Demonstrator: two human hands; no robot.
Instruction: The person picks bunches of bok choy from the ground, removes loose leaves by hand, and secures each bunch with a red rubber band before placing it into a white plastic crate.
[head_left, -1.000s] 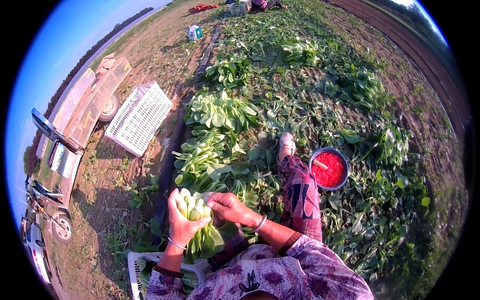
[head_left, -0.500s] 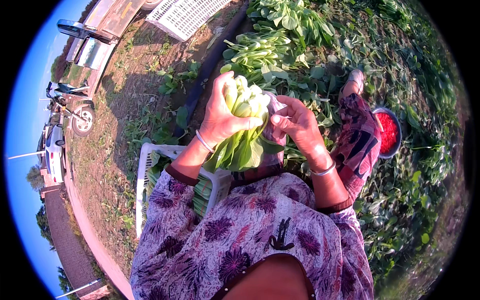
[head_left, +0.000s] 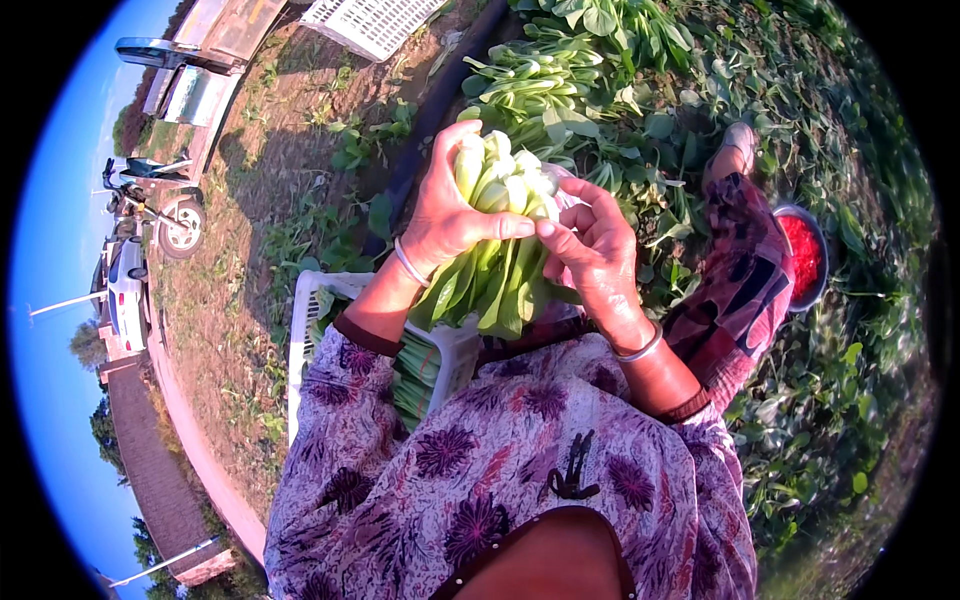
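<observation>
A bunch of bok choy (head_left: 500,185) is held up in front of me, pale stem ends upward and green leaves hanging toward me. My left hand (head_left: 445,215) is wrapped round it from the left, with the thumb laid across the stems. On the right side of the bunch, my right hand (head_left: 595,245) has its fingers curled and its thumb tip close to my left thumb. Whatever those right fingers pinch is too small or hidden to make out. Below the leaves, a white plastic crate (head_left: 457,362) holds more bundled greens (head_left: 415,378), partly covered by my left arm.
Cut bok choy (head_left: 545,85) lies in heaps ahead, beside a dark hose (head_left: 440,125). A bowl of red pieces (head_left: 803,255) sits beyond my right leg (head_left: 735,265). Another white crate (head_left: 375,25) stands far ahead. Parked vehicles line the left, including a motorbike (head_left: 180,228).
My right hand has moved in against the bunch, its thumb now near my left thumb. The left hand keeps its hold. The whole view has shifted slightly.
</observation>
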